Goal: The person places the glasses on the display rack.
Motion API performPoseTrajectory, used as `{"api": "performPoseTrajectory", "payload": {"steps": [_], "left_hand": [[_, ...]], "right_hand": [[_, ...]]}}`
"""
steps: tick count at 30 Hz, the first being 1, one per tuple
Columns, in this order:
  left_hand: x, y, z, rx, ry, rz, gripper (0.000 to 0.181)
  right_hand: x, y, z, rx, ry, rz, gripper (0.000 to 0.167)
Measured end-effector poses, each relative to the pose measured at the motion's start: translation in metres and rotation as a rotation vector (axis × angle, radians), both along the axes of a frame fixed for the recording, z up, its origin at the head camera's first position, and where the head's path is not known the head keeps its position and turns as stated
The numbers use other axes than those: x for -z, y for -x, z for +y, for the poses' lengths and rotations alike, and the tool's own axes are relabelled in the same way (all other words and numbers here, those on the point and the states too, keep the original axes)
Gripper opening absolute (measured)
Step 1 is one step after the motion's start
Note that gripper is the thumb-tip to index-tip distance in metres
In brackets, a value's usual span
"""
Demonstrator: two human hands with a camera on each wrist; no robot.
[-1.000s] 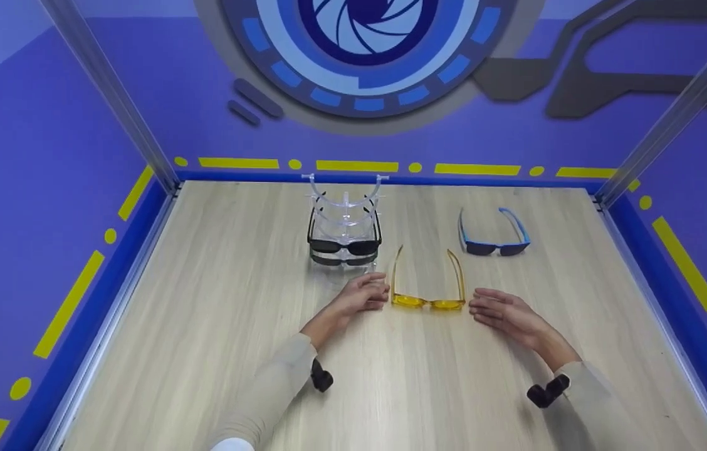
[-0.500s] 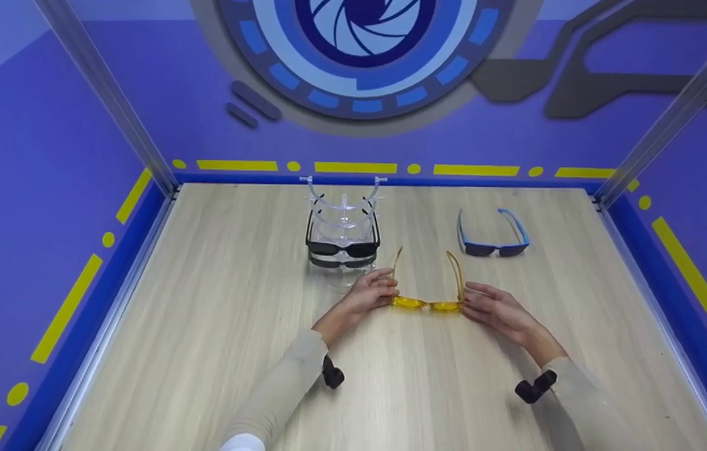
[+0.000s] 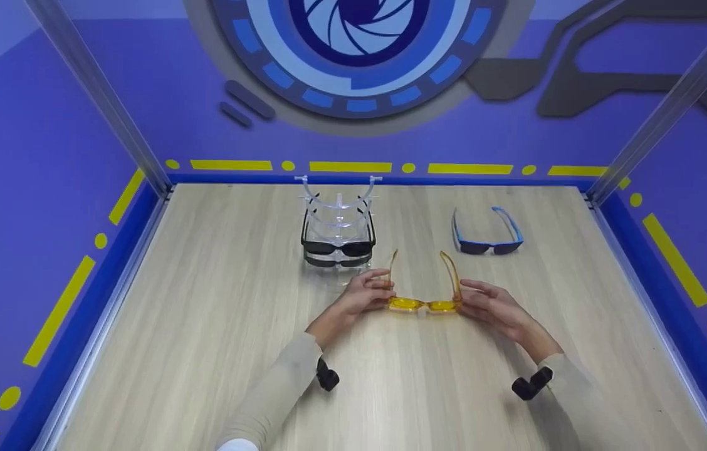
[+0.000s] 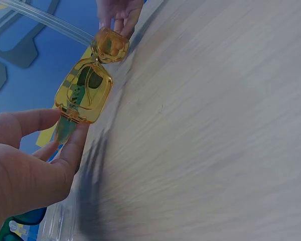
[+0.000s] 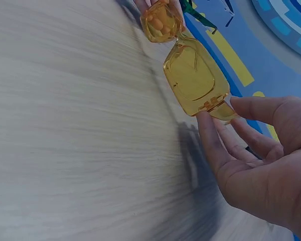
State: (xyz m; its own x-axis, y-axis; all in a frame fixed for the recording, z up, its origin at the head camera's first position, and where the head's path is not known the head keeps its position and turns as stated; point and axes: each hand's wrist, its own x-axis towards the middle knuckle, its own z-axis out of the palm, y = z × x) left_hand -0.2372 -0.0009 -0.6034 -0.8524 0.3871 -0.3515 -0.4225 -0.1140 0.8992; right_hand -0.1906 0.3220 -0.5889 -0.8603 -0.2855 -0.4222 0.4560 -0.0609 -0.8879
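A pair of yellow sunglasses (image 3: 405,304) with see-through amber frame faces me, its temples unfolded and pointing away. My left hand (image 3: 361,297) pinches its left hinge corner between thumb and fingers, as the left wrist view shows on the lens (image 4: 85,90). At the opposite corner my right hand (image 3: 496,311) pinches the other hinge; the right wrist view shows thumb and fingertips on either side of the frame (image 5: 195,75). The sunglasses appear slightly raised, with shadow on the table below them.
A clear plastic glasses stand (image 3: 339,216) behind my left hand bears black sunglasses (image 3: 338,248) and a second dark pair (image 3: 336,260) below. Blue sunglasses (image 3: 489,247) lie on the wooden table (image 3: 234,282) at the back right. Purple walls (image 3: 353,141) enclose three sides.
Both hands have closed in from the two sides and now grip the yellow sunglasses at the hinges. The sunglasses have tilted slightly. The stand and blue sunglasses stay put.
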Motion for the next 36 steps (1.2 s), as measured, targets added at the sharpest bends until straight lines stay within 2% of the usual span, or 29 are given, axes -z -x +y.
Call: {"api": "performPoseTrajectory", "payload": {"steps": [8, 21, 28, 36], "left_hand": [[-0.012, -0.012, -0.007, 0.031, -0.052, 0.009, 0.058], [-0.042, -0.021, -0.01, 0.087, -0.091, 0.011, 0.062], [-0.06, -0.021, -0.014, 0.111, -0.116, 0.027, 0.061], [-0.077, -0.023, -0.016, 0.133, -0.132, 0.051, 0.065]], "right_hand": [[-0.011, -0.006, 0.004, -0.029, 0.015, 0.014, 0.068], [-0.042, -0.021, 0.009, -0.058, -0.007, 0.059, 0.063], [-0.059, -0.028, 0.009, -0.057, 0.095, 0.075, 0.057], [-0.074, -0.033, 0.009, -0.038, 0.148, 0.087, 0.051]]}}
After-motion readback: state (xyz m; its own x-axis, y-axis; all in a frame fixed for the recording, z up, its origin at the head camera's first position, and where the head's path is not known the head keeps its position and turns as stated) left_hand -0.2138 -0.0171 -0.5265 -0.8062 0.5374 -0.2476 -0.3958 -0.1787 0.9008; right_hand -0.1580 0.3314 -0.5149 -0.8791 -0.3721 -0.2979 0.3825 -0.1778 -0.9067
